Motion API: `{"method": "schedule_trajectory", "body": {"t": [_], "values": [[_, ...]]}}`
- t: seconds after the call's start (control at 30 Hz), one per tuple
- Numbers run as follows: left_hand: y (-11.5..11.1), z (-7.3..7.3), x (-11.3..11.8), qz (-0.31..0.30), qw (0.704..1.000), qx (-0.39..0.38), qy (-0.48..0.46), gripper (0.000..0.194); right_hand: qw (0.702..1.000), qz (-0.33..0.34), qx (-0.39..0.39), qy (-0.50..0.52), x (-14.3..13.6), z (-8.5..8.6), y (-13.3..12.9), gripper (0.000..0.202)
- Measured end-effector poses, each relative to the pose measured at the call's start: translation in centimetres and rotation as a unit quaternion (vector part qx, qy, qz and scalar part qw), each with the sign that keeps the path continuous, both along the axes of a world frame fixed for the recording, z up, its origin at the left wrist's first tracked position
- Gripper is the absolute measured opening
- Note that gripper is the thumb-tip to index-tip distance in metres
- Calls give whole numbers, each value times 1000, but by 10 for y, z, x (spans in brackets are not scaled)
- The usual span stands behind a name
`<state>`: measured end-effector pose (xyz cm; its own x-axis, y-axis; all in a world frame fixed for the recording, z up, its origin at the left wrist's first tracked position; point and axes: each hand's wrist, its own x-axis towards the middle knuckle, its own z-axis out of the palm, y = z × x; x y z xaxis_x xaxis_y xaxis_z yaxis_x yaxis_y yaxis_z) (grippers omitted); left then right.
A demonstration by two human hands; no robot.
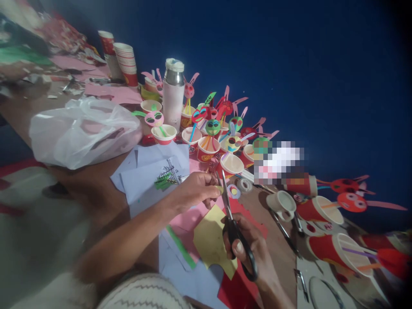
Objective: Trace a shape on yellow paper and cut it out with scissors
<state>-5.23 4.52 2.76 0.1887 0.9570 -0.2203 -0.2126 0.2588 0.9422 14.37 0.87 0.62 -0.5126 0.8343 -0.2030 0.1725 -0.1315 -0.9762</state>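
Note:
My right hand [246,244] is closed around the black handles of a pair of scissors [229,210], whose blades point up and away, slightly parted. My left hand [201,189] pinches a small yellowish paper piece [220,189] right beside the blades. Below both hands lies a cut yellow sheet [209,240] over pink and red paper [240,287]. White sheets [144,180], one with a green and black drawing, spread under my left forearm.
Paper cups [208,148] with decorated paper faces stand beyond my hands, around a white bottle [173,98]. A plastic bag [83,133] lies at left, stacked cups [126,64] behind. Right are a mug [281,205], a tape roll [245,185] and more cups [322,210].

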Motion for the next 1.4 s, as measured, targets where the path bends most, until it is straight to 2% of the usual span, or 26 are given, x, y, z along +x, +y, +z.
{"method": "schedule_trajectory", "body": {"t": [0.33,0.63,1.0,1.27,1.4], "values": [[0,1,0,-11,1000,-6,10,8,1000,8,16,-6,1,1,1,47],[-1,2,-1,-12,1000,-2,-5,9,1000,-10,-5,5,-1,1,1,46],[2,-5,0,11,999,-2,-47,12,998,-41,-25,42,-2,-6,-1,48],[2,-4,1,23,999,-10,-23,11,999,-3,11,43,-1,-12,0,45],[2,-1,1,12,999,-14,-41,7,999,-10,7,46,0,-14,-1,47]]}}
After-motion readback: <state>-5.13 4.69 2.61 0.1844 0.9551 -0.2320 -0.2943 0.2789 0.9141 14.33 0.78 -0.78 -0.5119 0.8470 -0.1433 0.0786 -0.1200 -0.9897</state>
